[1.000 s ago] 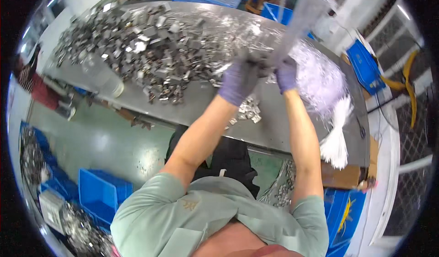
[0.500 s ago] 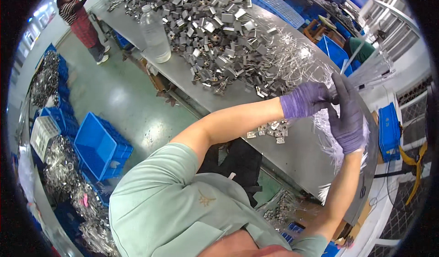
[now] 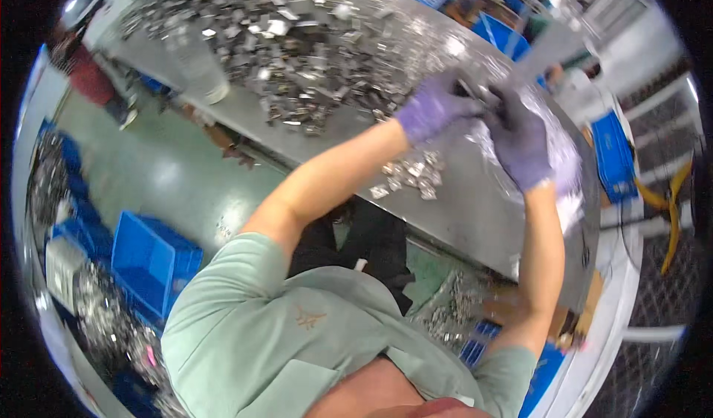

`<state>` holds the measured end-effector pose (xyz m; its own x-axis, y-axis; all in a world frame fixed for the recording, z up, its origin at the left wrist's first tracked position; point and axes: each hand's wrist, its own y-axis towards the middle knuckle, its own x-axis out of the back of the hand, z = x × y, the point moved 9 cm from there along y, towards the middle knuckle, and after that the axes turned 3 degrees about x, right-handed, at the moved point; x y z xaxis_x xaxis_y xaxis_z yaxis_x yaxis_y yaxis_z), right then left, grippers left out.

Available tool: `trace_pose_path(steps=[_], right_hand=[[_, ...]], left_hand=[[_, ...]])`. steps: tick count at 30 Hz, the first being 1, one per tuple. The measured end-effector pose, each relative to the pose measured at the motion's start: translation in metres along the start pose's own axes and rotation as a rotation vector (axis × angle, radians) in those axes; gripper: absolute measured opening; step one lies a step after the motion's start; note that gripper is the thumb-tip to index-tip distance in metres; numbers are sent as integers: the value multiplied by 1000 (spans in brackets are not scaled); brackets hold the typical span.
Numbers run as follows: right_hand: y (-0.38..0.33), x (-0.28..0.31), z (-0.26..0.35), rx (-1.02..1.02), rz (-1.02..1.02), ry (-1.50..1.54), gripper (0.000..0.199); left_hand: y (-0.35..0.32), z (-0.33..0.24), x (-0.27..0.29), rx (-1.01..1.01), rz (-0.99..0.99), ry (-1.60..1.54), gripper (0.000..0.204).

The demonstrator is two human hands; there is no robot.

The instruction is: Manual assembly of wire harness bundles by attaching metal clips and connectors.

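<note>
My left hand (image 3: 437, 107), in a purple-grey glove, is over the metal table (image 3: 468, 206) with its fingers pinched together. Close against its fingertips is my gloved right hand (image 3: 518, 134), fingers bent toward the left. Motion smears both, and what lies between the fingertips is too blurred to name. Beneath and beside the right hand spreads a bundle of shiny pale strands (image 3: 569, 161). A small group of silvery metal pieces (image 3: 413, 174) lies on the table below my left wrist. Beyond the hands rises a big heap of grey block-like parts with thin wire leads (image 3: 312, 57).
A clear bottle (image 3: 199, 65) stands near the table's left edge. On the floor at left sits a blue bin (image 3: 141, 251), beside containers full of metallic parts (image 3: 104, 306). A blue crate (image 3: 613, 156) is at right. Another person (image 3: 95, 80) stands at far left.
The view has shifted, so the scene sits differently and looks blurred. Both hands are still together, now nearer the heap's right end, with the right hand's raised finger bent down toward the left hand.
</note>
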<state>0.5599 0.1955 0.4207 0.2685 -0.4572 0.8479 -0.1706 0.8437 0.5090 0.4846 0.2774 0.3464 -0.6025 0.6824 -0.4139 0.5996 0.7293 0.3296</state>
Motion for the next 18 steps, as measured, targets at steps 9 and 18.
trace_pose_path(steps=[9,18], right_hand=[[1,-5,-6,-115,210,-171,22],[14,16,-17,-149,108,90,27]], left_hand=[[2,-5,-19,-495,-5,559,27],[-3,-11,-8,-572,-254,540,18]])
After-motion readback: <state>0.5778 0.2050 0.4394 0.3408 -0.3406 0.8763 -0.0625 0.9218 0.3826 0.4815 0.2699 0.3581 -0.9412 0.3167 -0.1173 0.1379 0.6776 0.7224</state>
